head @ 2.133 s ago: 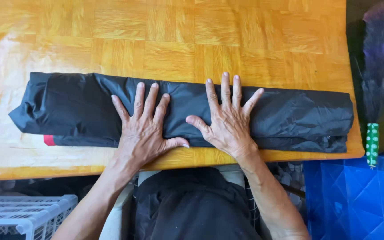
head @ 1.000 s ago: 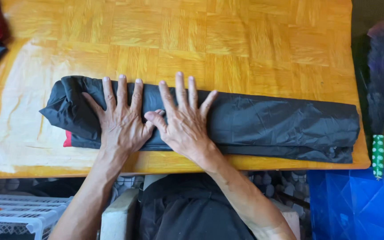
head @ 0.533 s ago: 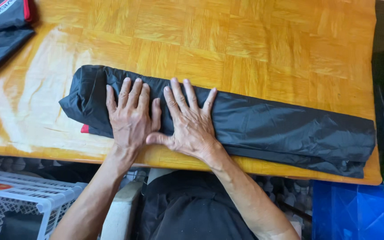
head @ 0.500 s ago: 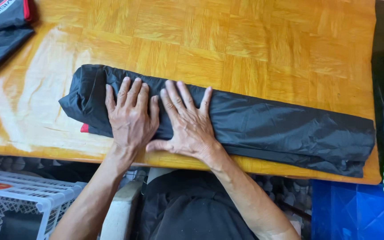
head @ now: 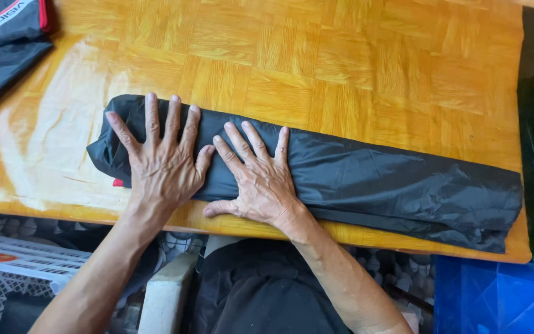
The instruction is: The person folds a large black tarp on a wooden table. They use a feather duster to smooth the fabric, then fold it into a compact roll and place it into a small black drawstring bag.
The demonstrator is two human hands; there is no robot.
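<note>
My left hand (head: pixel 159 164) and right hand (head: pixel 261 182), palms flat and holding nothing, have slid leftward along the folded black fabric (head: pixel 372 182) on the table (head: pixel 341 55), smoothing it.

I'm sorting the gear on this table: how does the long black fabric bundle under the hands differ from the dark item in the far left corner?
The long black fabric bundle is plain, lies whole along the table's near edge, pressed by the left hand and right hand. The dark corner item shows red trim and white lettering, is cut off by the frame, untouched. Both are dark fabric.
</note>
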